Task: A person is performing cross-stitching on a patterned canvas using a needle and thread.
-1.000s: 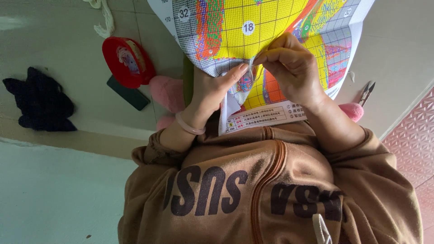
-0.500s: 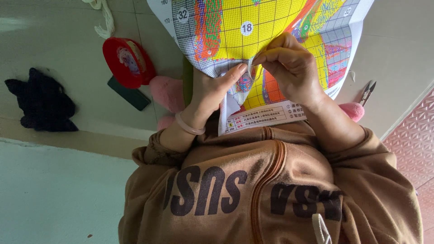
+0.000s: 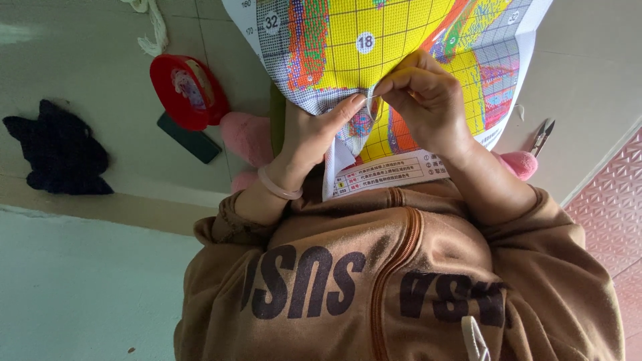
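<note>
My right hand has its thumb and fingers pinched tight together on a thin needle, right at the folded edge of the stitching cloth. My left hand is closed on that same fold. The thumb presses on top and the fingers are tucked under. The two hands almost touch. The cloth is held up in front of me, over my lap, with its yellow part in the middle.

I think I am in the middle of one stitch. The next move needs a steady pull on the needle, and my left hand must keep the cloth flat and still.

A pale bracelet sits on my left wrist. Left of my hands are pink slippers, a dark phone and a red round tin. A black rag lies far off to the left. Small snips lie to the right.

The needle is very thin and hard to see, and I cannot make out the thread. My left fingers hide behind the cloth. The top of the cloth is cut off, and my brown hoodie covers my lap.
</note>
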